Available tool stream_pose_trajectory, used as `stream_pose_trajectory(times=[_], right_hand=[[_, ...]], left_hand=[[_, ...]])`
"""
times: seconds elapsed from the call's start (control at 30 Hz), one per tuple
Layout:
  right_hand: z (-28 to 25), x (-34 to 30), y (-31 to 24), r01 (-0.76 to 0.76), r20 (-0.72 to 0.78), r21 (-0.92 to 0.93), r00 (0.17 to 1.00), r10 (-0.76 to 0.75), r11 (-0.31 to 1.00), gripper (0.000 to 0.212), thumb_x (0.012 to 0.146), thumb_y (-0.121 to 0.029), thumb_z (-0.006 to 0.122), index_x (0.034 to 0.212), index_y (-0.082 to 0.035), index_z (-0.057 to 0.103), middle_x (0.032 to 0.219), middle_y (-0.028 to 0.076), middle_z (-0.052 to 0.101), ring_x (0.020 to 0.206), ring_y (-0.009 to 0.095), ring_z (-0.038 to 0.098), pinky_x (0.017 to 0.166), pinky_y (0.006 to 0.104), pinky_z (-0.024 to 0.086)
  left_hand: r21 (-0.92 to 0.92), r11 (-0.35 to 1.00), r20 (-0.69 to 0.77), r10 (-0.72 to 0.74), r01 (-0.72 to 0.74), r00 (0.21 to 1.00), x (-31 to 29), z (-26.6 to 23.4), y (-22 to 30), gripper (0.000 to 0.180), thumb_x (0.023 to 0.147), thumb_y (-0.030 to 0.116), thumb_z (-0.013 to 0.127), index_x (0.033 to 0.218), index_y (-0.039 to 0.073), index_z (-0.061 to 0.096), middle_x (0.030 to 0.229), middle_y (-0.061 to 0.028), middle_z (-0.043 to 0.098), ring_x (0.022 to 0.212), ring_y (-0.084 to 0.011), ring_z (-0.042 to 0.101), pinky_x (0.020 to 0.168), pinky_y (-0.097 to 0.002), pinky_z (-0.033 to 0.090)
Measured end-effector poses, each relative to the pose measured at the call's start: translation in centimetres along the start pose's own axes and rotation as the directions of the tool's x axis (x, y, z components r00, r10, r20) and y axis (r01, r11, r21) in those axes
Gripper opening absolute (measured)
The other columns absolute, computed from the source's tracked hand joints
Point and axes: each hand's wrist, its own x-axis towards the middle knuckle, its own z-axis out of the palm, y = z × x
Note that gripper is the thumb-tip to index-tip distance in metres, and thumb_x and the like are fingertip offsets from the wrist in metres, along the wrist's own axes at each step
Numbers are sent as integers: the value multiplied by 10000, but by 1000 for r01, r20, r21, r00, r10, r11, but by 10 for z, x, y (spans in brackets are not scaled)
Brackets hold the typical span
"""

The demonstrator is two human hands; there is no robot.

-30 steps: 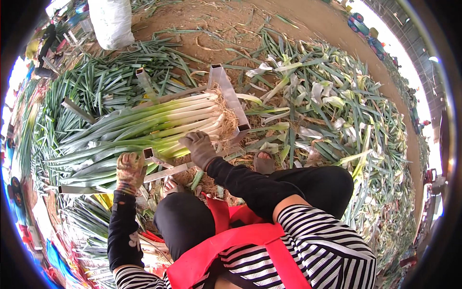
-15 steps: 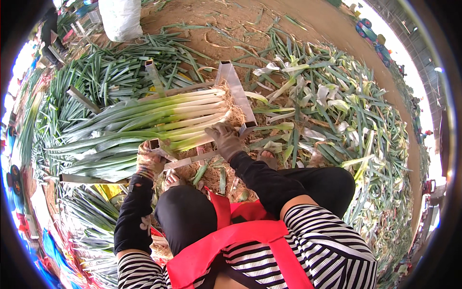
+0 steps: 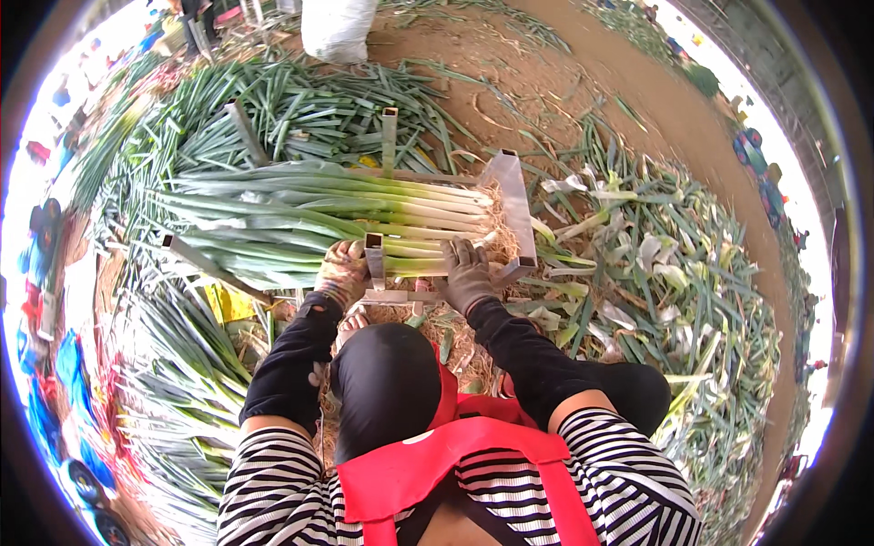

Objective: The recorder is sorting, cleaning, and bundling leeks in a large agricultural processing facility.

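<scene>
A row of long green onions (image 3: 414,214) lies side by side in a metal frame (image 3: 518,200), leaves to the left. Their white ends and roots (image 3: 503,232) meet the frame's upright plate on the right. My gloved left hand (image 3: 342,270) curls over the near green onions at their green part, right beside a square metal post (image 3: 374,258). Farther right, my gloved right hand (image 3: 468,274) bends its fingers over the white stalks of the nearest ones, short of the roots. Both palms are hidden.
Heaped green onions (image 3: 300,118) lie behind the frame, with more (image 3: 177,364) at the near left. Stripped leaves (image 3: 655,264) cover the ground on the right. A white sack (image 3: 337,27) stands at the back. Other posts (image 3: 389,141) rise from the frame.
The view has turned, so the frame appears farther right and straighter. My left hand now lies over the near green onions beside the post; my right hand stays at the white stalks.
</scene>
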Motion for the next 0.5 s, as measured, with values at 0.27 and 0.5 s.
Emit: stream_pose_trajectory(times=[0.27,0.5], right_hand=[[28,47,-28,390,-273,239,906,-324,889,581,729,-342,766,1194,-91,522,1140,146,563,1122,348,515,930,482,404],[35,31,-36,243,-195,-122,945,-263,962,606,811,-442,680,1229,-59,468,1309,183,439,1241,374,414,1046,489,320]], left_hand=[[-386,922,-116,-52,3,992,0,-6,10,207,787,163,590,978,89,621,984,-108,597,967,-276,571,843,-402,450],[-464,838,-73,-361,288,930,-135,-33,25,370,765,140,633,1134,117,639,1143,-105,606,1105,-308,564,962,-439,450]])
